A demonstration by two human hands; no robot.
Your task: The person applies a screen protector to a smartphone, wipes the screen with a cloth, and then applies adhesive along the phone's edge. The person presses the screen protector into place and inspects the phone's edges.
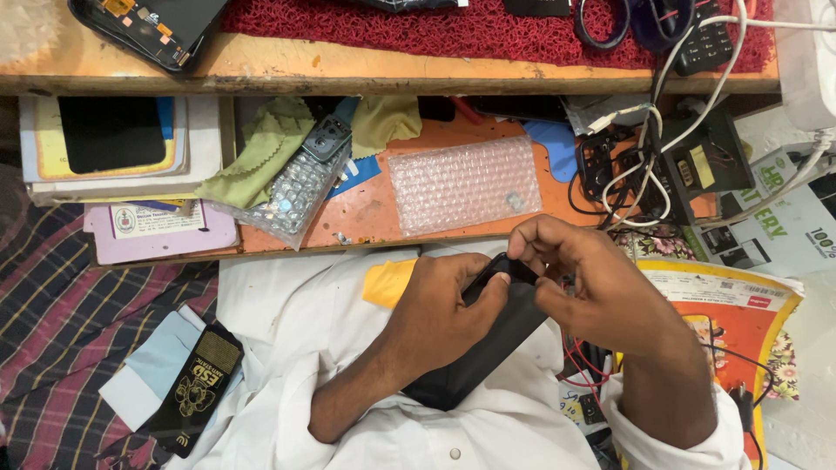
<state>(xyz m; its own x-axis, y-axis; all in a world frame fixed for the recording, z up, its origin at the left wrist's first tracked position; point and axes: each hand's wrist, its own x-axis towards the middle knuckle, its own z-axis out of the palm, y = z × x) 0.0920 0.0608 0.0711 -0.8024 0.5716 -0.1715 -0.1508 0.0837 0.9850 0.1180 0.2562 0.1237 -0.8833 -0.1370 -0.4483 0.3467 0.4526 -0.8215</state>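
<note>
My left hand (440,309) grips a flat black phone-like slab (488,344) that lies tilted across my lap, thumb pressed on its upper end. From the right, my right hand (583,283) pinches that same upper corner with its fingertips curled over the edge. Both hands hide most of the slab's top; only its lower half shows against my white garment (305,322). A yellow tab (389,283) lies just left of my left hand.
An orange shelf (366,213) in front holds a bubble-wrap sheet (464,183), a bubble-wrapped part (300,191), green cloths (261,148) and tangled white and black cables (649,165). A red mat (435,30) covers the upper ledge. A black pouch (193,392) lies lower left.
</note>
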